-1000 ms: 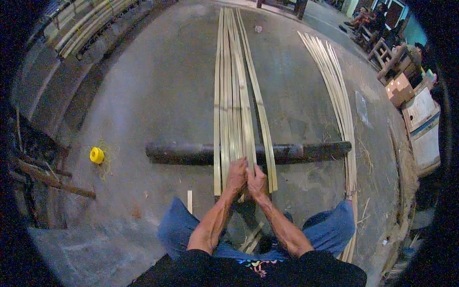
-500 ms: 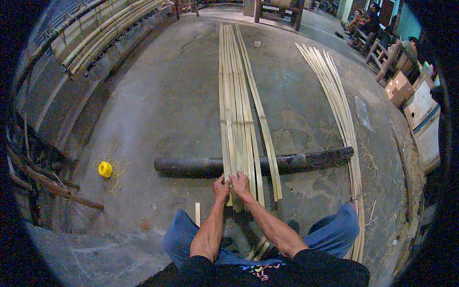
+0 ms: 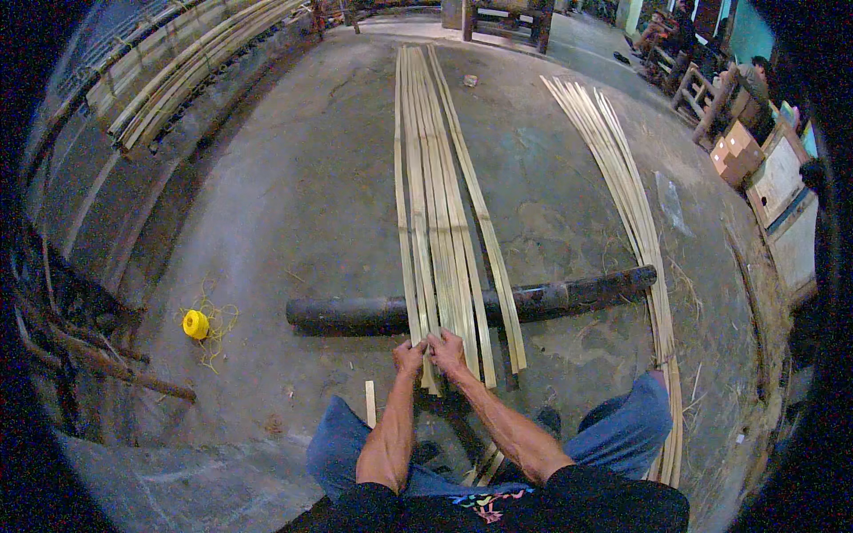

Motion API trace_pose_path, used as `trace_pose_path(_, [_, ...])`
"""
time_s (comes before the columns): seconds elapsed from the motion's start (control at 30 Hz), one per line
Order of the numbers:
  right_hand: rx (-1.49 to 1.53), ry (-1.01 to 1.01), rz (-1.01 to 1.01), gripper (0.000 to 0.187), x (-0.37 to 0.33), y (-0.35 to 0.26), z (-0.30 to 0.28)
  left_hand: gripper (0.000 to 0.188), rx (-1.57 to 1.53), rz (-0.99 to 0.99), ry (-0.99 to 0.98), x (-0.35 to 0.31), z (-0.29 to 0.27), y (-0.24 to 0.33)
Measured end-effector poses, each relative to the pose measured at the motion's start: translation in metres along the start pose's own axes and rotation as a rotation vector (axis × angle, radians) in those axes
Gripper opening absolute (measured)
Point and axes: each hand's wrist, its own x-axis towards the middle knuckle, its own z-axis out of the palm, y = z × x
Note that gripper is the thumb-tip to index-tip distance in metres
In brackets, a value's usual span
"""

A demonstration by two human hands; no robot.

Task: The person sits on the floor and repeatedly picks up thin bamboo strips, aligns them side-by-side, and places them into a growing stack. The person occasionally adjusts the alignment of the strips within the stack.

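Observation:
Long, pale bamboo strips (image 3: 450, 231) lie side by side across a dark, round pole (image 3: 351, 313) on the floor in front of me. My left hand (image 3: 410, 357) is closed on the near end of the leftmost strip (image 3: 402, 195). Right beside it, my right hand (image 3: 447, 354) pinches the neighbouring strips' near ends from above; the fingers hide exactly how many. A narrow gap parts the leftmost strip from the rest. One more strip (image 3: 484, 222) lies apart on the right, with its near end resting past the pole.
Another bundle of strips (image 3: 622, 178) curves along my right side, by the pole's end. To the left sits a yellow twine spool (image 3: 195, 325) with loose strands. Cardboard boxes (image 3: 737, 156) stand far right, near seated people. Bamboo poles (image 3: 195, 75) are stacked far left.
The leftmost strip has shifted left, opening a gap between it and its neighbours. Both hands have drawn slightly nearer to me, still closed on the strips.

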Motion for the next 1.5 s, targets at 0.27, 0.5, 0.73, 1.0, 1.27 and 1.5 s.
trace_pose_path(0.27, [-0.224, 0.161, -0.232, 0.02, 0.016, -0.001, 0.009, 0.019, -0.4, -0.013, -0.055, 0.007, 0.002, -0.001])
trace_pose_path(0.5, [-0.171, 0.113, -0.081, 0.022, -0.026, 0.002, 0.015, 0.022, -0.148, 0.068, 0.01, -0.011, 0.002, -0.007])
trace_pose_path(0.73, [-0.294, 0.083, 0.034, 0.052, -0.041, -0.025, 0.01, 0.022, -0.189, 0.116, -0.056, 0.006, -0.032, 0.03])
trace_pose_path(1.0, [-0.224, 0.097, 0.008, 0.039, -0.058, -0.025, 0.006, 0.023, 0.171, 0.177, -0.152, -0.004, -0.023, 0.01])
trace_pose_path(1.27, [-0.217, 0.167, -0.074, 0.038, -0.06, -0.013, 0.02, 0.024, 0.197, 0.202, -0.165, 0.025, -0.025, 0.002])
trace_pose_path(1.5, [-0.526, 0.112, -0.338, 0.033, -0.067, -0.052, -0.013, 0.027, -0.067, 0.183, -0.181, 0.007, -0.021, 0.008])
